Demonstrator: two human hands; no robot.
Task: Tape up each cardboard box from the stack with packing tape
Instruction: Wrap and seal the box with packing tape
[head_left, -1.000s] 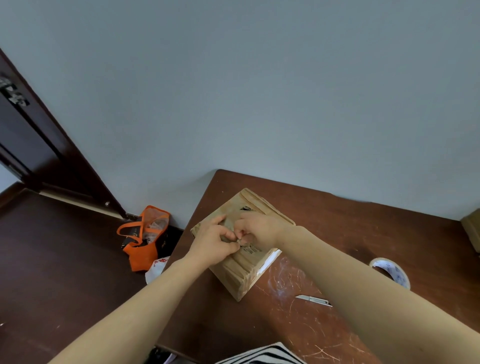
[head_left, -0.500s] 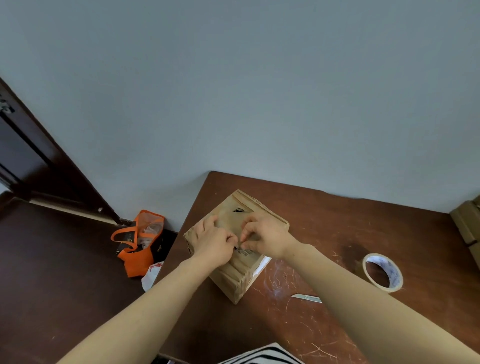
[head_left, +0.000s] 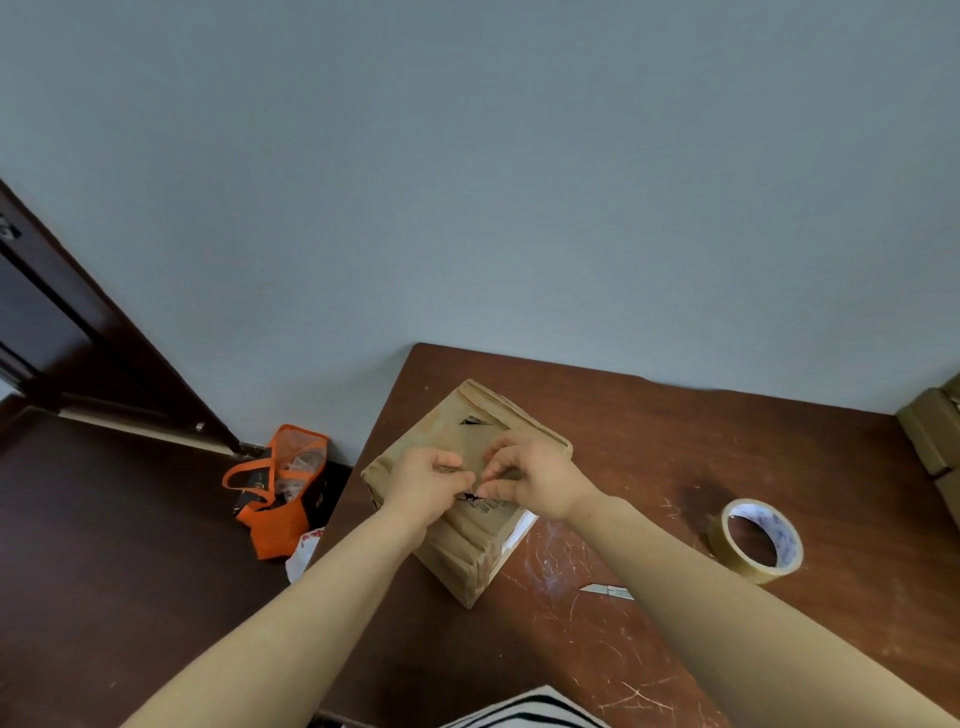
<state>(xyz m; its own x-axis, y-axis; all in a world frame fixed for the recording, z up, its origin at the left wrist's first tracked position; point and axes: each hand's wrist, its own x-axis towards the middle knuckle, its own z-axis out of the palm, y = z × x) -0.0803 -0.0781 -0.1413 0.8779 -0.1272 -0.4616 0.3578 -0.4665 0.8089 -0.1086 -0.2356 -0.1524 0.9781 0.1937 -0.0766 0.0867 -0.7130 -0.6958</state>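
Observation:
A brown cardboard box (head_left: 462, 545), wrapped in glossy tape, sits near the left edge of the wooden table (head_left: 675, 441). Both hands are on its top. My left hand (head_left: 426, 486) and my right hand (head_left: 537, 480) have curled fingers, and their fingertips meet in a pinch on something thin on the box top, beside a black printed mark. It looks like tape, but it is too small to see clearly. A small tear shows further back on the top. The packing tape roll (head_left: 761, 540) lies apart on the table to the right.
A small metal blade (head_left: 608, 591) lies on the scratched table between the box and the roll. More cardboard boxes (head_left: 932, 441) stand at the right edge. An orange bag (head_left: 280, 488) sits on the dark floor left of the table, by a door.
Both hands have stayed on the box top. The left hand's fingers have curled in from lying straighter, and the fingertips of both hands have closed together.

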